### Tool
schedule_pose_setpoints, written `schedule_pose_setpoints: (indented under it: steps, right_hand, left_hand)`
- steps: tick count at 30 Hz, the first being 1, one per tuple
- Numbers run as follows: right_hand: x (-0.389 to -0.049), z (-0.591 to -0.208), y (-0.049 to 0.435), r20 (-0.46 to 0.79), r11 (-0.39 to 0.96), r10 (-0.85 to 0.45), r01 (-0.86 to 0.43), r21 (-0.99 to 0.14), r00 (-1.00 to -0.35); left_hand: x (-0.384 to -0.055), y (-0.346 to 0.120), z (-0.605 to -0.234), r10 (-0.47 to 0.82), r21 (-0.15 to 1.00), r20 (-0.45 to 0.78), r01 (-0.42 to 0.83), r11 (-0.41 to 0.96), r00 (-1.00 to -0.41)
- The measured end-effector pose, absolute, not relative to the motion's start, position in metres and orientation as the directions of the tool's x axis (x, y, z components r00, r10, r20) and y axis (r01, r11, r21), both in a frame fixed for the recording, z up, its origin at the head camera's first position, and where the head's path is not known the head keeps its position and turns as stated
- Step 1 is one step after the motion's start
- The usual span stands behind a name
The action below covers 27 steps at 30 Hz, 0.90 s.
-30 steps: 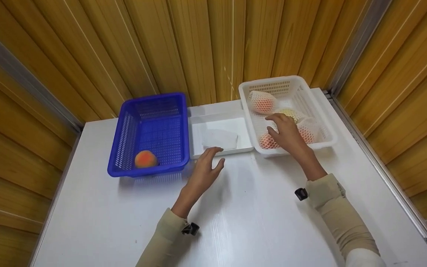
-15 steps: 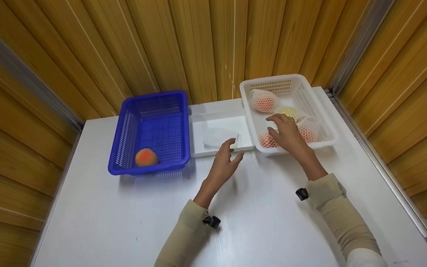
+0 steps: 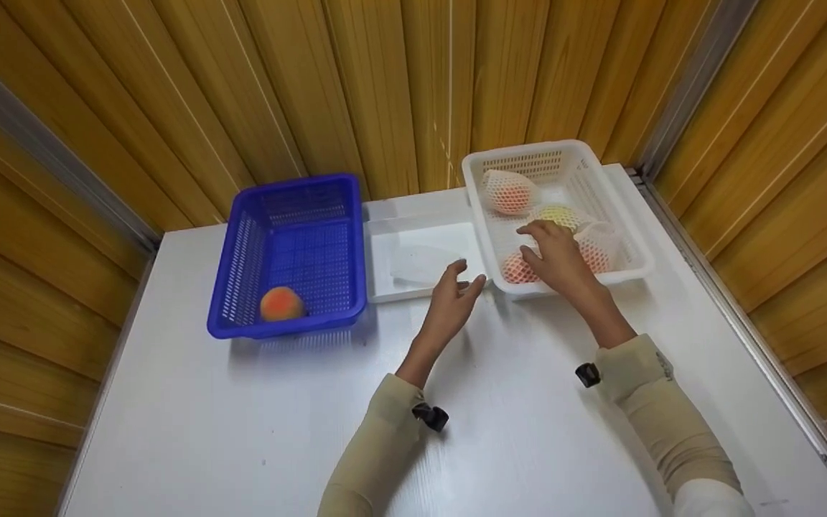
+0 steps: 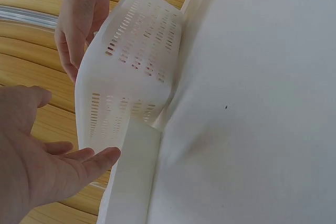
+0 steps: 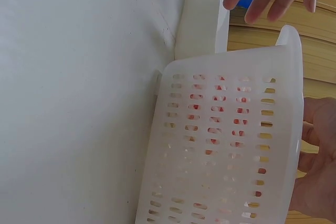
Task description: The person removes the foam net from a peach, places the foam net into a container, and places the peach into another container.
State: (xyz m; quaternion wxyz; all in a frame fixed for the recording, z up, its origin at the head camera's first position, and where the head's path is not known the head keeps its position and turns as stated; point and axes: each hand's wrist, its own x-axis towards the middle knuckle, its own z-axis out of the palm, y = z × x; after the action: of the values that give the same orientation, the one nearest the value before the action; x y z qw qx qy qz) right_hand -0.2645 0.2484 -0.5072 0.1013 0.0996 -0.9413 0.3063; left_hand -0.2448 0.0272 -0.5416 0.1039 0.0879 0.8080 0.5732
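Note:
My right hand [image 3: 558, 262] is over the front of the white basket [image 3: 625, 275], loosely bent fingers above several fruits in foam nets. A red fruit [image 3: 517, 268] shows below the thumb, another red one [image 3: 595, 251] right of the hand. A yellow-netted fruit [image 3: 558, 215] lies just beyond the fingertips, and a red netted fruit [image 3: 510, 195] at the back left. My left hand [image 3: 449, 305] holds nothing. Its spread fingers are at the front right corner of the shallow white box [image 3: 424, 230], beside the basket, as the left wrist view also shows.
On the left stands a blue basket [image 3: 298, 327] with a bare peach [image 3: 281, 304] in its front left corner. A thin whitish sheet [image 3: 413, 262] lies in the white box. Wood-patterned panels [image 3: 413, 93] rise behind the white table [image 3: 191, 431].
The left hand has moved right, from near the blue basket along the front of the white box towards the white basket. The right hand has stayed almost still over the fruits.

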Motion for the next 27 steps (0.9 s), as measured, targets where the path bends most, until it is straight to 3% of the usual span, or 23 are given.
schedule_pose_setpoints:
  steps: [20, 27]
  right_hand:
    - [-0.262, -0.51, 0.252, 0.233, 0.791, -0.106, -0.224, -0.569, -0.967]
    - [-0.261, -0.512, 0.253, 0.221, 0.794, -0.103, -0.214, -0.568, -0.97]
  left_hand:
    - [-0.247, 0.054, -0.539, 0.302, 0.968, -0.049, 0.029, 0.248, -0.952]
    - [-0.251, 0.063, -0.54, 0.263, 0.973, -0.067, -0.005, 0.23, -0.962]
